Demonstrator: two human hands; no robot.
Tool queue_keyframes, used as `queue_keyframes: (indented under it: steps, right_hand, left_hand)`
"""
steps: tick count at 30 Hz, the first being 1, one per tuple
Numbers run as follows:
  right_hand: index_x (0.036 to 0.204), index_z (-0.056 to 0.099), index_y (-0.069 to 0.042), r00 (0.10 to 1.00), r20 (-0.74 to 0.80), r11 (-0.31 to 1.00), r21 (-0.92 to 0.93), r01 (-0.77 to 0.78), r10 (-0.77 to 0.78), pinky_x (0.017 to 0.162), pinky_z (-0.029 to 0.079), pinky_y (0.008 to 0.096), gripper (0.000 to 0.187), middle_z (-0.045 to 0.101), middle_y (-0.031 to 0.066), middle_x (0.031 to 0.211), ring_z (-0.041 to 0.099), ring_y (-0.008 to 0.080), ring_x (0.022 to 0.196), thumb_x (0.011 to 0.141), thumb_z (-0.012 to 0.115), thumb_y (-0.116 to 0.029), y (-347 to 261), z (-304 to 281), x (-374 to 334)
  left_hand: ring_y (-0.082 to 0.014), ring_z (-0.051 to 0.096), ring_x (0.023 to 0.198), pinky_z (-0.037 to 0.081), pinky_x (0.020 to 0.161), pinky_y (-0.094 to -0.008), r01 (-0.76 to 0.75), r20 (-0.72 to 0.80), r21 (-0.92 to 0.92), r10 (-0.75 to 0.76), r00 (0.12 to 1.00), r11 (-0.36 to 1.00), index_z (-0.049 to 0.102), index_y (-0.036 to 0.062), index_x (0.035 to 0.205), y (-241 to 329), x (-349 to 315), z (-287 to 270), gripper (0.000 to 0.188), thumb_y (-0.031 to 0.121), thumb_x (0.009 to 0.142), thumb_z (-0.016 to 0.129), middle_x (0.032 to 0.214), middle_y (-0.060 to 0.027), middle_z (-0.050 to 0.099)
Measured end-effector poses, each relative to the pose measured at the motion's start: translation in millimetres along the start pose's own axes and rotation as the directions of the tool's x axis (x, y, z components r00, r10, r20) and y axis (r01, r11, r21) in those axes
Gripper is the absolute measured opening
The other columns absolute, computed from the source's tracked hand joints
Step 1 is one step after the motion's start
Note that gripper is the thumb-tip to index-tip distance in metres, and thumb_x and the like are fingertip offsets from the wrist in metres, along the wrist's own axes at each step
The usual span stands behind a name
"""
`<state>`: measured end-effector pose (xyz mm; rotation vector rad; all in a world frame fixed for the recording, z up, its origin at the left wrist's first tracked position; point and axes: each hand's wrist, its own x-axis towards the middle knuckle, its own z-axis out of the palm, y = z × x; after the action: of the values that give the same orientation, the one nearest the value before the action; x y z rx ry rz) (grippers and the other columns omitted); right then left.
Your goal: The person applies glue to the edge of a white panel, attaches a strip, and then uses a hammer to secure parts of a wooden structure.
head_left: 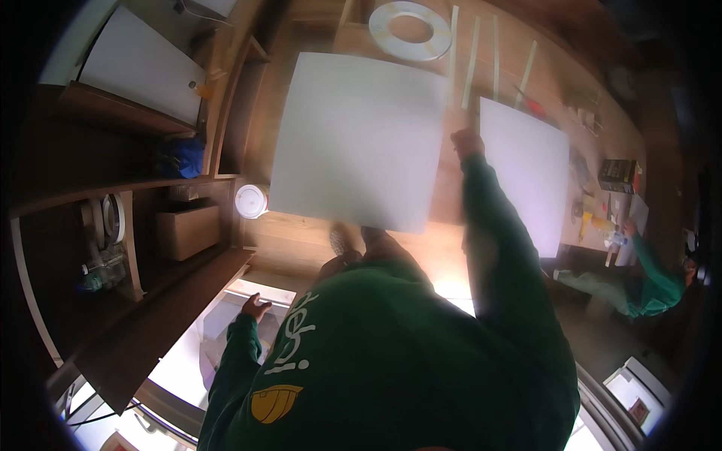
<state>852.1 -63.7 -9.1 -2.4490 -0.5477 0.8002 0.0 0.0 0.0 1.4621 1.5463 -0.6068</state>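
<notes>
As the right hand (468,143) is positioned between a large white panel (361,143) and a narrower white panel (523,180), the left hand (257,308) is held well apart

Where the right hand is observed, its fingers are seen curled inward; whether the hand is fully closed, or an edge is pinched, cannot be determined. The large white panel is located just to the left of this hand, and the narrower white panel just to its right, with a bare gap of brown surface exposed between them. Thumb and fingers of the left hand are spread, and the hand is placed low, beside a pale, brightly lit ledge (280,295); contact with it cannot be confirmed.

Beyond the right hand, pale narrow strips (471,64) are laid out on a wooden worktop, with a flat pale ring (381,31) found farther off to their left. A red object (534,105), blurred, is noted near the far edge of the narrower panel. Ahead of the left hand, a lidded white bucket (251,201) is sited near a corner of the large panel. To that hand's left, a cardboard box (188,233) and a blue bag (184,156) are stored in brown shelving (113,192). Well to the right of the right hand, a co-worker's green sleeve (648,263) is seen near a dark box (619,175).
</notes>
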Motion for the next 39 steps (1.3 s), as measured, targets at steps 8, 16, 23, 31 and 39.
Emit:
queue_keyframes:
  steps: [8,16,23,31,39]
  right_hand:
    - [0.115,0.068,-0.001,0.983,-0.176,0.967,-0.254,0.001,-0.048,0.1,0.052,0.0441,0.051,0.071,0.0231,0.115,0.067,0.0391,0.111,0.082,0.073,-0.039,-1,26,103]
    - [0.113,0.067,0.0,0.988,-0.154,0.955,-0.298,-0.015,-0.033,0.099,0.052,0.045,0.051,0.071,0.0237,0.113,0.067,0.04,0.11,0.08,0.074,-0.039,-20,7,124]
    - [0.119,0.066,0.002,0.979,-0.03,0.968,0.158,-0.195,0.202,0.097,0.054,0.0438,0.051,0.072,0.0227,0.112,0.068,0.0383,0.109,0.08,0.075,-0.03,-6,23,151]
    - [0.107,0.07,0.002,0.981,-0.172,0.956,-0.261,-0.134,0.09,0.09,0.056,0.0389,0.039,0.074,0.0179,0.103,0.072,0.0321,0.099,0.081,0.074,-0.027,-10,-6,159]
    - [0.1,0.069,-0.002,0.994,0.079,0.556,0.824,-0.11,0.08,0.051,0.05,0.027,0.022,0.066,0.0072,0.08,0.066,0.0168,0.063,0.092,0.069,-0.023,-57,-54,63]
  left_hand:
    - [-0.0333,0.052,0.136,0.044,0.111,-0.0436,0.167,0.03,-0.342,-0.166,0.986,0.925,0.046,-0.006,0.144,15,-55,40,0.078,0.023,0.083,0.085,0.145,-0.0258,0.052]
    - [-0.0317,0.051,0.137,0.043,0.113,-0.0426,0.1,0.009,-0.409,-0.106,0.994,0.907,0.049,-0.0061,0.141,67,-54,48,0.069,0.016,0.085,0.081,0.143,-0.025,0.054]
    - [-0.0327,0.051,0.137,0.042,0.113,-0.0425,0.047,-0.043,-0.422,-0.072,0.996,0.905,0.048,-0.0054,0.142,82,-50,33,0.069,0.018,0.086,0.08,0.144,-0.0252,0.053]
    - [-0.0324,0.052,0.136,0.043,0.112,-0.042,0.065,-0.046,-0.373,-0.088,0.995,0.926,0.048,-0.0049,0.143,102,-44,18,0.071,0.02,0.085,0.081,0.143,-0.0257,0.054]
    - [-0.0319,0.057,0.129,0.047,0.109,-0.0413,-0.021,-0.133,-0.408,-0.036,0.99,0.913,0.054,-0.0057,0.137,56,-36,-2,0.064,0.024,0.086,0.08,0.136,-0.0246,0.06]
